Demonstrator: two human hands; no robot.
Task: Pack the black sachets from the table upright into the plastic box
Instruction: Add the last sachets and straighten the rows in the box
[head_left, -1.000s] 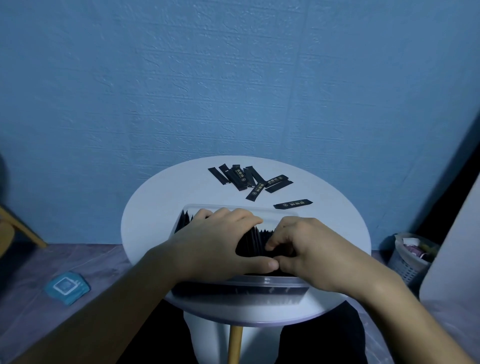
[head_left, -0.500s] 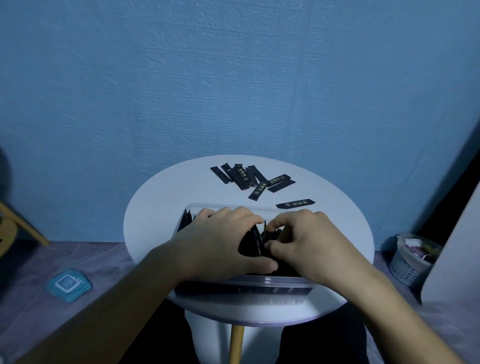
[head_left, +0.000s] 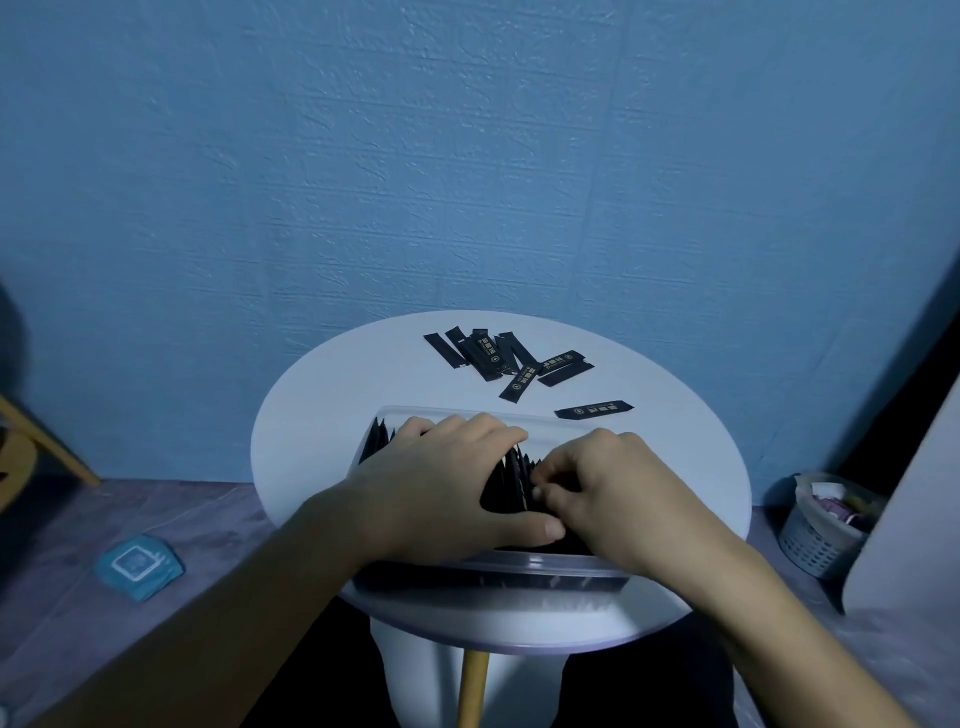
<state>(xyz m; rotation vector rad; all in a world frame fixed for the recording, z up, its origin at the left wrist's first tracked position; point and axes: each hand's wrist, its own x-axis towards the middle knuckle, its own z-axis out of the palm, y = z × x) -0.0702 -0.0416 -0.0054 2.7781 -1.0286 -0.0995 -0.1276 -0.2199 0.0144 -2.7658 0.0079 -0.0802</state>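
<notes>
A clear plastic box (head_left: 519, 564) sits at the near side of the round white table (head_left: 311, 431), filled with upright black sachets (head_left: 511, 478). My left hand (head_left: 447, 483) lies spread over the sachets in the box, thumb along their near side, holding the row together. My right hand (head_left: 618, 488) is at the right part of the box, its fingertips pinched on the sachets beside the left hand. A pile of loose black sachets (head_left: 493, 356) lies flat at the far side of the table. One single sachet (head_left: 593, 410) lies just behind the box.
A blue wall stands right behind the table. On the floor lie a blue packet (head_left: 137, 566) at the left and a white basket (head_left: 826, 525) at the right. A wooden chair leg (head_left: 47, 441) shows at the far left.
My right hand has shifted a little left and up along the box, its fingers curling onto the sachets. The left hand has stayed pressed on the row.
</notes>
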